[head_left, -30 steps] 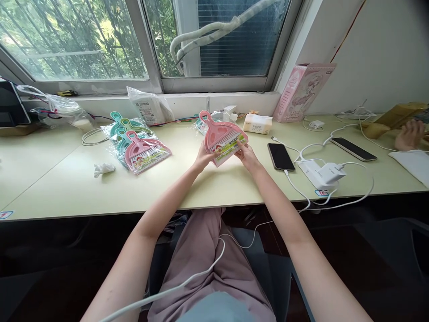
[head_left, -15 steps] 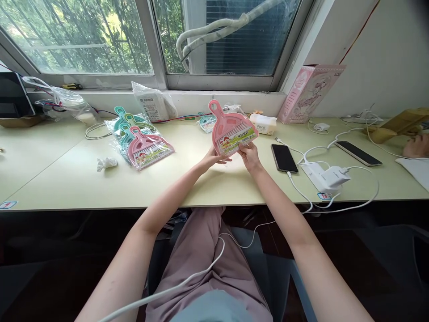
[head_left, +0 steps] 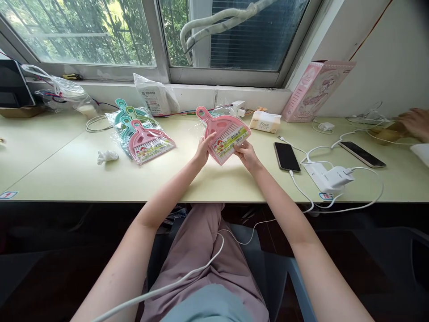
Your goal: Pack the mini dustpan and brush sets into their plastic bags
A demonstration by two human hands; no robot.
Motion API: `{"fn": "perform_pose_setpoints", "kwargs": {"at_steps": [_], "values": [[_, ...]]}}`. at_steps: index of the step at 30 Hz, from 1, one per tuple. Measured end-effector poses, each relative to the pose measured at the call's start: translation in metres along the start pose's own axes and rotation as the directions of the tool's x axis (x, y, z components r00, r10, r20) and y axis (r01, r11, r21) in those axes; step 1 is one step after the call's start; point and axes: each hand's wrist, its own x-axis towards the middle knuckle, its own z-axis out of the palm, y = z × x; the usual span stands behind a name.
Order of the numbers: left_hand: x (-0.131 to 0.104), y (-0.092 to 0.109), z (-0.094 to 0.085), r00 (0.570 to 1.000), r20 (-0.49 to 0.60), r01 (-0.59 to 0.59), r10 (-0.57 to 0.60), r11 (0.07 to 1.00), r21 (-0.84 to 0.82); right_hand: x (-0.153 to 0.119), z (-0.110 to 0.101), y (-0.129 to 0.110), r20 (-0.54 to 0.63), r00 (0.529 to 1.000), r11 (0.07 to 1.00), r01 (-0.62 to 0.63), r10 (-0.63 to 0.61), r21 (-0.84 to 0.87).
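Between my hands is a pink dustpan and brush set (head_left: 225, 129) with a printed label, held tilted above the desk, its handle toward the upper left. My left hand (head_left: 203, 150) grips its left edge, thumb on the front. My right hand (head_left: 246, 153) pinches the lower right corner by the label. To the left, a pink bagged dustpan set (head_left: 149, 141) lies on top of green and teal bagged sets (head_left: 124, 120). A crumpled white tissue (head_left: 107, 157) is in front of that pile.
Right of my hands lie a phone (head_left: 287, 156), a power strip (head_left: 321, 176) with white cables and a second phone (head_left: 362, 154). A tissue pack (head_left: 265, 121) and pink box (head_left: 315, 91) stand behind. Another person's hand (head_left: 415, 123) is at the far right.
The dustpan set has moved slightly left and tilted further left. My left hand has shifted from beneath it to its left edge. The other person's hand has moved up.
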Motion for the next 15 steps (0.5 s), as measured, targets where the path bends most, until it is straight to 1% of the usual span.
{"fn": "perform_pose_setpoints", "kwargs": {"at_steps": [1, 3, 5, 7, 8, 10, 12, 15], "values": [[-0.001, -0.002, 0.000, 0.999, 0.031, 0.020, -0.021, 1.000, 0.015, 0.000, -0.001, -0.001, -0.008, 1.000, 1.000, 0.007, -0.007, 0.004], [-0.004, -0.005, 0.001, 0.990, 0.100, 0.093, -0.101, 0.992, 0.083, -0.001, -0.002, -0.004, -0.034, 0.999, 0.999, 0.042, -0.041, 0.016], [-0.007, -0.008, 0.001, 0.963, 0.176, 0.172, -0.201, 0.970, 0.170, -0.002, -0.002, -0.008, -0.075, 0.994, 0.996, 0.084, -0.083, 0.012], [-0.010, -0.010, 0.002, 0.939, 0.229, 0.207, -0.258, 0.952, 0.225, -0.003, -0.001, -0.012, -0.109, 0.988, 0.994, 0.105, -0.106, -0.014], [-0.011, -0.010, 0.002, 0.937, 0.235, 0.203, -0.258, 0.951, 0.235, -0.003, -0.001, -0.013, -0.118, 0.987, 0.994, 0.107, -0.109, -0.027], [-0.011, -0.009, 0.002, 0.953, 0.212, 0.165, -0.217, 0.957, 0.240, -0.003, 0.000, -0.014, -0.125, 0.986, 0.994, 0.107, -0.110, -0.031], [-0.011, -0.009, 0.002, 0.970, 0.175, 0.120, -0.166, 0.962, 0.246, -0.002, 0.000, -0.011, -0.128, 0.985, 0.994, 0.113, -0.113, -0.007], [-0.009, -0.011, 0.001, 0.982, 0.144, 0.081, -0.118, 0.966, 0.244, 0.002, -0.002, -0.003, -0.144, 0.983, 0.992, 0.124, -0.118, 0.032]]}}
